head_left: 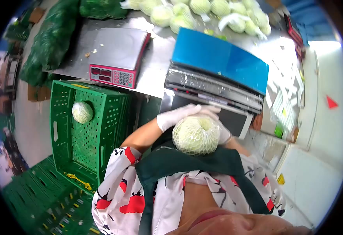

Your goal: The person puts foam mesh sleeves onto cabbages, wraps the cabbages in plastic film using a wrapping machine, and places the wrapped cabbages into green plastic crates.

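In the head view, the left hand (183,116) and right hand (223,131) together clasp a netted cabbage (195,136), on the near side of the machine (218,58). Steadying it seems the step in hand; moving it would call for support from both palms.

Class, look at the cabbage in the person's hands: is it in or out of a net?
In: white mesh crosses the cabbage's visible surface.

The round vegetable (196,136) is pale green under a white net pattern. Left of this vegetable, the crate (112,115) is green; beyond the vegetable, the cover (220,59) is plain blue.
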Demonstrator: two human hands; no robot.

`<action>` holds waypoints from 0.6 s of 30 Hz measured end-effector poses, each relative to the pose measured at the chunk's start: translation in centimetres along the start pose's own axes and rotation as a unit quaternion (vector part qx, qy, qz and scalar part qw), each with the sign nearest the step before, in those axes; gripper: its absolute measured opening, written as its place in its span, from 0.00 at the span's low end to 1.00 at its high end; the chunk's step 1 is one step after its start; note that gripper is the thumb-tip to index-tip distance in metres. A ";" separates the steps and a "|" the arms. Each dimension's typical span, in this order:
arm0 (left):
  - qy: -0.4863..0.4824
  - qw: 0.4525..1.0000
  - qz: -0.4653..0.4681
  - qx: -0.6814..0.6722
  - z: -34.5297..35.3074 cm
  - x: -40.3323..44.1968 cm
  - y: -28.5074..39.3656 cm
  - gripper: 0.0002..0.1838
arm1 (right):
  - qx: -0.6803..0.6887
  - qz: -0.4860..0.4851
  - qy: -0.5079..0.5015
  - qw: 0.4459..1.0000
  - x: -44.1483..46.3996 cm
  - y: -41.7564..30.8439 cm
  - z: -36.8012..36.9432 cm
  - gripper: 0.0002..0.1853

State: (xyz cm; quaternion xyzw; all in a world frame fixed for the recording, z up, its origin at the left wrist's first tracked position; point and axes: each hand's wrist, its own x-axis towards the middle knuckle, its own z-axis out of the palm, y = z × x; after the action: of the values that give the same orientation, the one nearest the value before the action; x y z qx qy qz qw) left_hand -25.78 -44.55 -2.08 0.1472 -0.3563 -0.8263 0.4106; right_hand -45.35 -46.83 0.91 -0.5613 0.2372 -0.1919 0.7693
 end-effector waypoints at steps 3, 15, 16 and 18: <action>0.034 0.980 0.022 -0.195 -0.4 -2.6 -0.9 0.41 | -0.062 0.081 0.058 0.993 0.8 0.6 0.6 0.19; 0.427 0.794 0.425 -0.077 -3.5 -25.9 0.1 0.32 | -0.036 0.002 0.170 0.985 14.2 -7.1 -9.8 0.21; 0.359 0.795 0.472 -0.131 -4.5 -28.9 1.9 0.36 | -0.066 0.014 0.153 0.986 15.7 -7.2 -10.1 0.21; 0.447 0.762 0.463 -0.076 -7.3 -35.4 3.4 0.34 | -0.088 0.021 0.165 0.982 19.0 -7.1 -11.0 0.18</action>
State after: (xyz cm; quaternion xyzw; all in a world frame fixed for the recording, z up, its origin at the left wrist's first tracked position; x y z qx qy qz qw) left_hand 2.03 -21.60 -6.58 0.2856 -0.0935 -0.4008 0.8655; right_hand -36.45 -68.13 2.00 -0.5824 0.3886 -0.2437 0.6711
